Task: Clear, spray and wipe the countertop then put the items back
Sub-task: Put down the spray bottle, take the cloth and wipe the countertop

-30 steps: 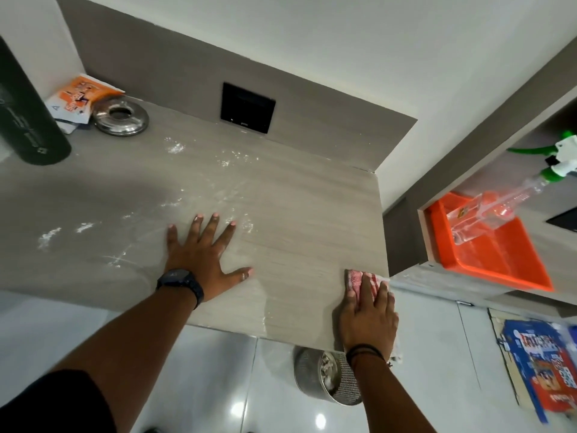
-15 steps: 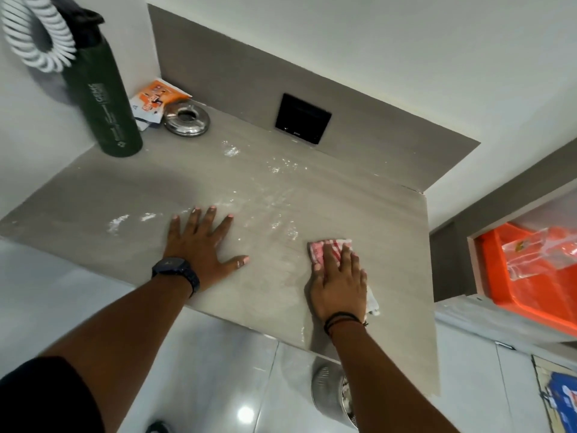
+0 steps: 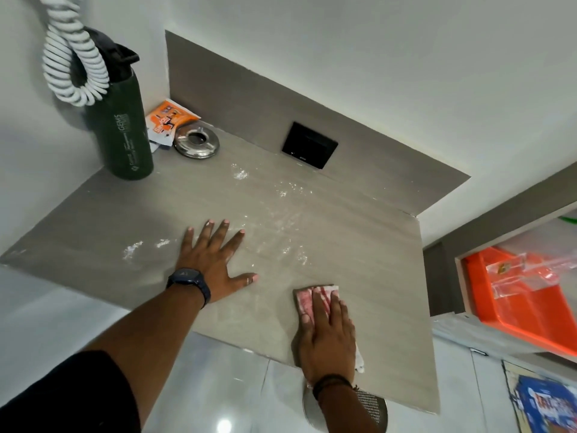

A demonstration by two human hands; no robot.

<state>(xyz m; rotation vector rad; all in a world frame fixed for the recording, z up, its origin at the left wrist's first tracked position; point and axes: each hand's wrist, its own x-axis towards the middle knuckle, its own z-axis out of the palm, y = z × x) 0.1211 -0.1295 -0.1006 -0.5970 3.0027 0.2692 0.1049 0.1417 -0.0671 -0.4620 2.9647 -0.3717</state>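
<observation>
A: Why is the right hand (image 3: 327,339) flat, fingers straight, on the red-and-white folded cloth (image 3: 315,293) at lower centre?
B: To press it against the grey wood-grain countertop (image 3: 359,245); I judge it's mid-wipe
A: And the left hand (image 3: 212,264)?
B: Spread open, palm down, centre frame, likely bracing; white foamy spray streaks (image 3: 281,220) lie beyond it
A: The dark green cylindrical bottle (image 3: 125,135) and round steel dish (image 3: 196,142)?
B: Parked upper left, out of the cloth's way

Far left you have a coiled cord (image 3: 75,64), a black socket (image 3: 309,145) on the far wall, and a mesh bin (image 3: 373,407) near you.
</observation>
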